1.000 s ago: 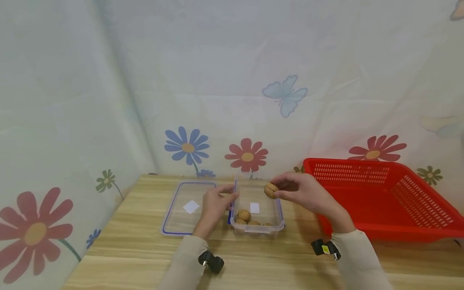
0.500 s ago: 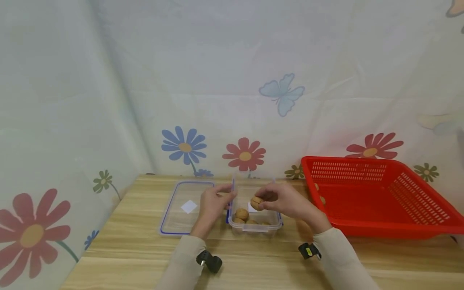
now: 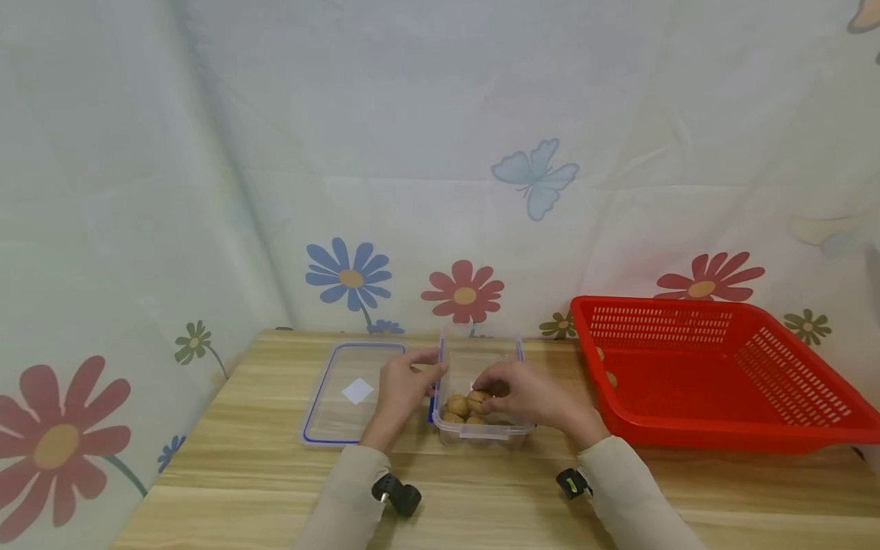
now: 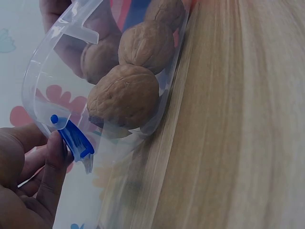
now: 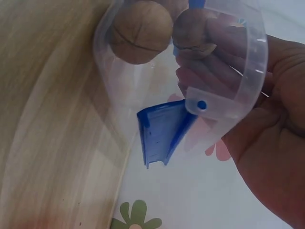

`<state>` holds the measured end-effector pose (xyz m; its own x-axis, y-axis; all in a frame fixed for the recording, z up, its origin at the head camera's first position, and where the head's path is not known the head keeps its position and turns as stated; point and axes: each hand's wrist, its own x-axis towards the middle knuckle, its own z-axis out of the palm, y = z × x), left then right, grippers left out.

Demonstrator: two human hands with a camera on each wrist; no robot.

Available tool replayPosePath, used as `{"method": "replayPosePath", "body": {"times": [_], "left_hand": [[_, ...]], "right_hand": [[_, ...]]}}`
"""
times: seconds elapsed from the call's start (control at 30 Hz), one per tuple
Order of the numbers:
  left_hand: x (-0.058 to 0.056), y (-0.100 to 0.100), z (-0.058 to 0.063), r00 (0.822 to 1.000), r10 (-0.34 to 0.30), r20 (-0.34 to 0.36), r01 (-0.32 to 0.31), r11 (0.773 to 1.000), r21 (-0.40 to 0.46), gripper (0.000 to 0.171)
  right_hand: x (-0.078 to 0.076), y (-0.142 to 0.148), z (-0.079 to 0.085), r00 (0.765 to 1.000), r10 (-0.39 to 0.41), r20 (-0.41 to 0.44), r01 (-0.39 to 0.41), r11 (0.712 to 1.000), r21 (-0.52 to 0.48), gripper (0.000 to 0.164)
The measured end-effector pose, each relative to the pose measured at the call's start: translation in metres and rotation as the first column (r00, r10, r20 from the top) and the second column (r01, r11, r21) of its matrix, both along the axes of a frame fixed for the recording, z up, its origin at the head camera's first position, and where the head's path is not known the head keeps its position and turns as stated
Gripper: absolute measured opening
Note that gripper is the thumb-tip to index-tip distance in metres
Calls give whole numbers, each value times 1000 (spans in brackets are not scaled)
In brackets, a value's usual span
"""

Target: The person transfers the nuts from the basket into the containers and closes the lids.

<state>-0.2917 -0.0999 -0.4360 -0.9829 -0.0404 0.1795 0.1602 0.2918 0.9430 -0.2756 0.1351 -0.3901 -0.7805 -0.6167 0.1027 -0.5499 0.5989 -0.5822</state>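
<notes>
The right hand (image 3: 522, 391) pinches a walnut (image 3: 477, 401) inside the box (image 3: 491, 432); the left hand (image 3: 402, 386) pinches its side. If that hold slackens, a bump could shift the box.

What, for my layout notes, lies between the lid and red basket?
In the head view, the clear container of walnuts, with the left hand and right hand at it.

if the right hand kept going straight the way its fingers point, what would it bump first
Likely the neighbouring walnut, just left of the held walnut in the right hand; whether the two already touch is unclear.
</notes>
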Motion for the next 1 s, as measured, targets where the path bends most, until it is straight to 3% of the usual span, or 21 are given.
{"method": "replayPosePath", "body": {"times": [0.33, 1.0], "left_hand": [[-1, 0, -1, 1000, -4, -2, 4, 1000, 8, 30], [-1, 0, -2, 1000, 1, 3, -2, 1000, 11, 30]], "right_hand": [[-2, -1, -7, 1000, 7, -17, -6, 999, 34, 20], [1, -8, -6, 999, 9, -53, -2, 991, 131, 17]]}}
